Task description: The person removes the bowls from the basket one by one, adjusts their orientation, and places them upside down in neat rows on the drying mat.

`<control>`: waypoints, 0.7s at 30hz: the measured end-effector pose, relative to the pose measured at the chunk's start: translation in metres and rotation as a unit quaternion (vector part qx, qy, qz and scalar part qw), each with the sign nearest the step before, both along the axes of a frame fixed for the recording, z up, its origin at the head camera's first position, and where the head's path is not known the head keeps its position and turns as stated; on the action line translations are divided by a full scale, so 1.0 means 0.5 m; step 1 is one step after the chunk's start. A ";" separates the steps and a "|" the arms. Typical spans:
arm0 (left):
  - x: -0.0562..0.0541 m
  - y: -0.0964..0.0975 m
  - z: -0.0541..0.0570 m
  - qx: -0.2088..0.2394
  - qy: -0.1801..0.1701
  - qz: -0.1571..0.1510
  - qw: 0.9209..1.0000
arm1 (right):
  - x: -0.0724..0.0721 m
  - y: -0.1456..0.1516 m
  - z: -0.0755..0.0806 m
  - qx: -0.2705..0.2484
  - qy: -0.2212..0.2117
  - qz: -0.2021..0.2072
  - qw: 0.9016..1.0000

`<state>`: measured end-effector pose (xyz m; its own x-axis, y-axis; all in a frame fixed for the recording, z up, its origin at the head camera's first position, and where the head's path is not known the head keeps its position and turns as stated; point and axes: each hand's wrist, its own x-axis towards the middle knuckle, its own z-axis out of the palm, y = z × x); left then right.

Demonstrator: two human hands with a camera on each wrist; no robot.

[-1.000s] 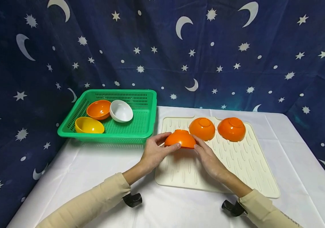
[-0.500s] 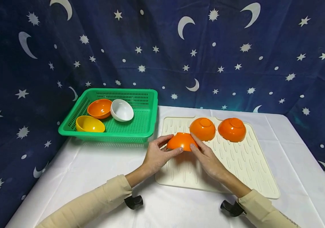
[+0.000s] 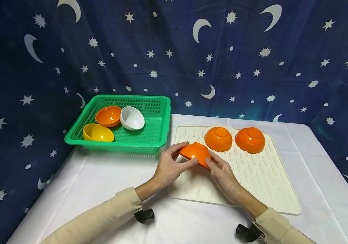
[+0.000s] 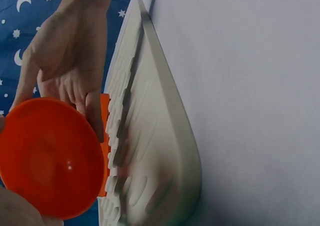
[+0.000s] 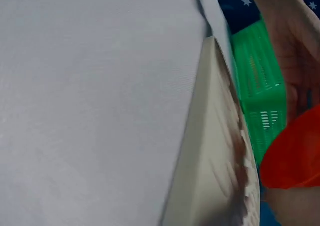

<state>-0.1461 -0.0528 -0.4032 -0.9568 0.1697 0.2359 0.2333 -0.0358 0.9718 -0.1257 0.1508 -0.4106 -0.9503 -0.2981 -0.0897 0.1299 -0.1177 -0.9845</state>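
Both hands hold an orange bowl above the near-left part of a cream drying mat. The bowl is mostly bottom up and tilted, its right side lower. My left hand pinches its left rim, thumb along the near side. On the right rim, my right hand grips with thumb and fingers. The left wrist view looks into the bowl's smooth inside. Two more orange bowls, a middle one and a right one, stand upside down at the mat's back.
A green basket stands at the back left. In it lie an orange bowl, a white bowl and a yellow bowl. White cloth covers the table, and a dark blue star-and-moon curtain hangs behind.
The held bowl has tipped, its right side going down, and has shifted slightly right and nearer. My right hand has lowered with it. The basket and the other bowls stay put.
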 end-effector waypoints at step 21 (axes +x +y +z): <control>-0.026 -0.001 -0.013 -0.069 0.040 -0.010 0.997 | -0.052 0.012 0.009 0.098 0.033 0.015 0.994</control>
<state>-0.1592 -0.0533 -0.4095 -0.9318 0.2246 0.2853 0.3117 0.0917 0.9457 -0.1518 0.1570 -0.4062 -0.9472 -0.3087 -0.0872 0.0652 0.0811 -0.9946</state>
